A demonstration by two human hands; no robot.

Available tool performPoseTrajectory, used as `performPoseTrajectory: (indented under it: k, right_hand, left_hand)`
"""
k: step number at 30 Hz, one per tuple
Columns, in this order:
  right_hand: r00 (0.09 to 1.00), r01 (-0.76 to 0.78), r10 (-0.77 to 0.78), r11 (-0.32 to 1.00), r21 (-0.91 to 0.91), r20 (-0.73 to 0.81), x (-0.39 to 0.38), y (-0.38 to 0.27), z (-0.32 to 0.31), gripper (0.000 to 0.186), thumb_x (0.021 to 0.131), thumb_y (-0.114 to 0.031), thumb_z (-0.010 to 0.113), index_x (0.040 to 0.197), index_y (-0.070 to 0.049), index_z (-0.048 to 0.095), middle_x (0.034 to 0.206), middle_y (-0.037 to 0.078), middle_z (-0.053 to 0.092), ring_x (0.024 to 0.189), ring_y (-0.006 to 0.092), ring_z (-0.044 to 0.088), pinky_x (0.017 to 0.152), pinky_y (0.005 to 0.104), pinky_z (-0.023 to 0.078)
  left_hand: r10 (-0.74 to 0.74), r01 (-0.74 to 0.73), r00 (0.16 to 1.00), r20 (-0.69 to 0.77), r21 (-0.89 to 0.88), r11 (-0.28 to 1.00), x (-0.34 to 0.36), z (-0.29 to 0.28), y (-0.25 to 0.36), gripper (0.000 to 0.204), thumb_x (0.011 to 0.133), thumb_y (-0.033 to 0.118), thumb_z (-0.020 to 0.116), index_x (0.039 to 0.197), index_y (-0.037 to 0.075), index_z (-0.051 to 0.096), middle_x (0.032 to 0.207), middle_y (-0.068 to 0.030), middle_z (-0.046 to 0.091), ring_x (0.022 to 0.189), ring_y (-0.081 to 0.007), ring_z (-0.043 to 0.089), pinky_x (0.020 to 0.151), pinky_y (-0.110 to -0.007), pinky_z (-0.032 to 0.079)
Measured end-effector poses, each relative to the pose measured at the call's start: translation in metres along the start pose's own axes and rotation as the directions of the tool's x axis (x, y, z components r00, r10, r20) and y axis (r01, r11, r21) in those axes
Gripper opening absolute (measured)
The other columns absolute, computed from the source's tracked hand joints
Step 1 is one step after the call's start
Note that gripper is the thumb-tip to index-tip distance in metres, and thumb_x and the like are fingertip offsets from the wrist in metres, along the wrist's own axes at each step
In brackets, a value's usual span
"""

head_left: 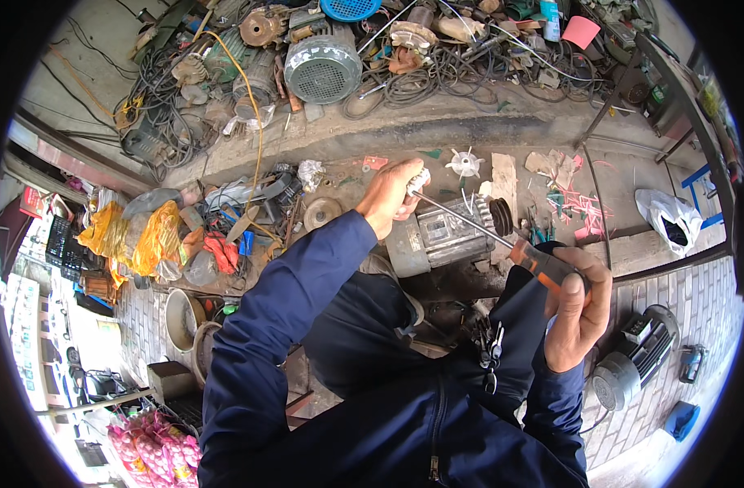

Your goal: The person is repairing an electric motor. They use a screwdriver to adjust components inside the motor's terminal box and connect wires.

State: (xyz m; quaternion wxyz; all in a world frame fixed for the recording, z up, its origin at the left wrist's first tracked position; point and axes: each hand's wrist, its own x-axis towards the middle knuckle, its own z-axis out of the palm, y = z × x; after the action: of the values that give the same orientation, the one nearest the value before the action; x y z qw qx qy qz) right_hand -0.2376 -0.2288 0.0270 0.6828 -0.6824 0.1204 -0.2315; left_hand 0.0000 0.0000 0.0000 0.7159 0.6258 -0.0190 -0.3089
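Note:
My right hand (579,307) is closed round the orange and black handle of a screwdriver (475,221). Its long shaft slants up to the left, and the tip meets a small whitish part (419,180) pinched in my left hand (392,195). That part's exact kind is hard to make out, since my fingers cover some of it. Just below the shaft a grey electric motor (437,236) lies on its side in front of my knees, a dark grooved pulley (500,217) at its right end. A white plastic fan (464,163) rests on the ground beyond it.
Old motors (323,69) and coiled cables crowd the far ledge. Orange bags (156,240) and scraps lie at left. Pliers (541,232) and pink strips (583,207) are to the right, near a white plastic bag (669,218). Another motor (632,362) stands on the paving.

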Motion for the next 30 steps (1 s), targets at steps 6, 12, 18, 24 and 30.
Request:
performPoseTrajectory:
  k: [6, 12, 18, 24, 30]
  right_hand:
    - [0.968, 0.249, -0.250, 0.967, -0.064, -0.023, 0.001, -0.002, 0.006, 0.044, 0.103, -0.028, 0.066, 0.130, 0.005, 0.054, 0.130, 0.016, 0.061, 0.090, 0.0131, 0.060, 0.074, 0.0232, 0.049]
    - [0.921, 0.374, -0.380, 0.924, -0.078, -0.088, 0.007, 0.003, 0.015, 0.042, 0.105, -0.026, 0.064, 0.129, 0.006, 0.053, 0.119, 0.014, 0.067, 0.072, 0.0061, 0.054, 0.066, 0.0198, 0.044]
    - [0.950, 0.305, -0.307, 0.951, -0.045, -0.050, 0.005, 0.004, 0.010, 0.041, 0.103, -0.021, 0.064, 0.132, 0.005, 0.051, 0.124, 0.018, 0.065, 0.078, 0.0117, 0.059, 0.073, 0.0238, 0.049]
    - [0.998, 0.062, -0.063, 0.991, 0.118, 0.010, 0.000, -0.003, 0.001, 0.041, 0.103, -0.020, 0.063, 0.134, 0.005, 0.051, 0.132, 0.015, 0.059, 0.099, 0.0157, 0.062, 0.089, 0.0270, 0.051]
    - [0.968, 0.251, -0.250, 0.968, 0.023, -0.018, 0.002, 0.003, 0.004, 0.035, 0.096, -0.017, 0.067, 0.122, 0.004, 0.055, 0.130, 0.018, 0.058, 0.116, 0.0218, 0.057, 0.107, 0.0361, 0.041]
  left_hand:
    - [-0.005, 0.005, 1.000, -0.004, 0.002, 1.000, -0.007, 0.005, -0.001, 0.034, 0.105, 0.034, 0.054, 0.089, 0.004, 0.059, 0.060, 0.0017, 0.047, 0.042, -0.0054, 0.032, 0.039, -0.025, 0.024]
    - [0.001, -0.001, 1.000, 0.017, 0.005, 1.000, -0.006, 0.003, 0.002, 0.035, 0.106, 0.034, 0.053, 0.089, 0.004, 0.059, 0.060, 0.0020, 0.046, 0.041, -0.0052, 0.031, 0.039, -0.025, 0.024]
    - [0.010, -0.010, 1.000, 0.025, 0.001, 1.000, -0.005, 0.003, 0.003, 0.034, 0.106, 0.033, 0.052, 0.089, 0.004, 0.059, 0.060, 0.0022, 0.047, 0.042, -0.0053, 0.032, 0.039, -0.025, 0.024]
    - [-0.001, 0.001, 1.000, 0.020, -0.004, 1.000, -0.003, 0.003, 0.002, 0.033, 0.107, 0.032, 0.052, 0.090, 0.004, 0.059, 0.062, 0.0022, 0.048, 0.042, -0.0054, 0.032, 0.040, -0.025, 0.024]
    - [0.010, -0.010, 0.998, 0.055, 0.001, 1.000, -0.002, -0.001, 0.003, 0.034, 0.107, 0.033, 0.049, 0.090, 0.004, 0.059, 0.064, 0.0021, 0.049, 0.043, -0.0055, 0.033, 0.040, -0.025, 0.024]
